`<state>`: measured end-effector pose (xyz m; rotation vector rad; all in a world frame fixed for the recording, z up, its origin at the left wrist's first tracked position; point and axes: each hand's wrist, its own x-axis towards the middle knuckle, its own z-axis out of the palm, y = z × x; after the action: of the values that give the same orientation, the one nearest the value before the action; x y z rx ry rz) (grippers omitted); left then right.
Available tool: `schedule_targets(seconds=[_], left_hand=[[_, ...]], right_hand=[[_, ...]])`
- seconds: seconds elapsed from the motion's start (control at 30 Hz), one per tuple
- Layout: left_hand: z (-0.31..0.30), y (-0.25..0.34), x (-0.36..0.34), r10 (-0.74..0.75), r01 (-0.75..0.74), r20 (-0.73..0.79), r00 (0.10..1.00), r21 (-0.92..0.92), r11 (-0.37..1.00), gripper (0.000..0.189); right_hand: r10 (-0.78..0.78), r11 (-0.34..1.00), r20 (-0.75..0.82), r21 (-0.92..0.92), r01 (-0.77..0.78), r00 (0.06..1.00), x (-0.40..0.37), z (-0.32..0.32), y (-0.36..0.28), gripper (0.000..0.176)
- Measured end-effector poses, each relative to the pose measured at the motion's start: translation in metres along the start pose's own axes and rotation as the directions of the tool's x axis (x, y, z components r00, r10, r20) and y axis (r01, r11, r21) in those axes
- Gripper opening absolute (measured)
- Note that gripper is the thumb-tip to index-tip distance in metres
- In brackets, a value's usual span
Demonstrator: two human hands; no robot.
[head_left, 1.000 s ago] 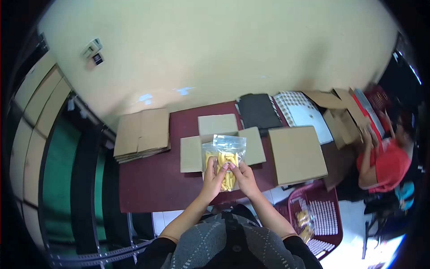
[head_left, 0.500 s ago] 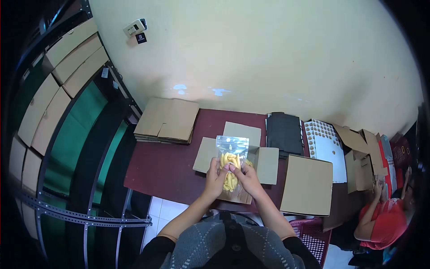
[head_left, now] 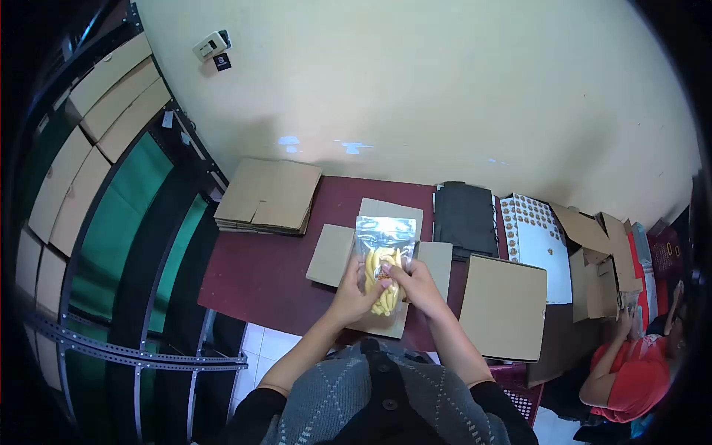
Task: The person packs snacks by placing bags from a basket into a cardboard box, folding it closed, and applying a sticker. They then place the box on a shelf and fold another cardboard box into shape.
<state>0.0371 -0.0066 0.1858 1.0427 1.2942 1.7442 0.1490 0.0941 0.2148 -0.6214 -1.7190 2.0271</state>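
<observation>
A clear zip pouch point(head_left: 386, 252) filled with yellow stick-like pieces is held upright in front of me. My left hand point(head_left: 354, 293) grips its left side, the thumb pressed on the front. On the right side my right hand point(head_left: 415, 283) holds the same pouch, its thumb also on the front. Below and behind the pouch an open cardboard box point(head_left: 330, 256) lies on the dark red table point(head_left: 252, 278), its flaps spread outward. The inside of the box is mostly hidden by the pouch and my hands.
Flattened cardboard point(head_left: 271, 194) is stacked at the back left. To the right are black folded sheets point(head_left: 465, 222), a closed carton point(head_left: 504, 308), sticker sheets point(head_left: 538, 245) and an open box point(head_left: 593, 285). A co-worker in red point(head_left: 630, 371) sits far right. Shelves point(head_left: 133, 222) stand left.
The pouch sits slightly higher and closer, and my thumbs have shifted on its front. The whole view has moved a little, so the table and boxes appear further left.
</observation>
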Motion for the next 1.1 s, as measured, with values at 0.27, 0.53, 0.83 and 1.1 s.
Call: schedule_targets(seconds=[0.27,0.53,0.83,1.1], left_hand=[[0.004,0.013,0.010,-0.092,0.089,0.081,0.992,0.043,0.995,0.048],[-0.005,0.019,0.016,-0.080,0.043,0.214,0.974,0.174,0.984,0.059],[-0.014,0.003,0.027,-0.037,-0.005,0.189,0.981,0.216,0.976,0.060],[-0.060,-0.003,0.051,-0.102,0.058,0.299,0.949,0.150,0.987,0.019]], right_hand=[[0.032,0.997,-0.056,0.072,-0.028,0.998,0.004,-0.009,-0.001,0.031],[0.024,0.998,-0.196,0.062,-0.012,0.980,0.008,-0.008,-0.003,0.027],[-0.113,0.943,-0.358,0.254,0.213,0.927,0.022,-0.014,0.018,0.014],[-0.076,0.980,0.013,-0.185,0.077,0.997,0.005,-0.021,0.006,0.021]])
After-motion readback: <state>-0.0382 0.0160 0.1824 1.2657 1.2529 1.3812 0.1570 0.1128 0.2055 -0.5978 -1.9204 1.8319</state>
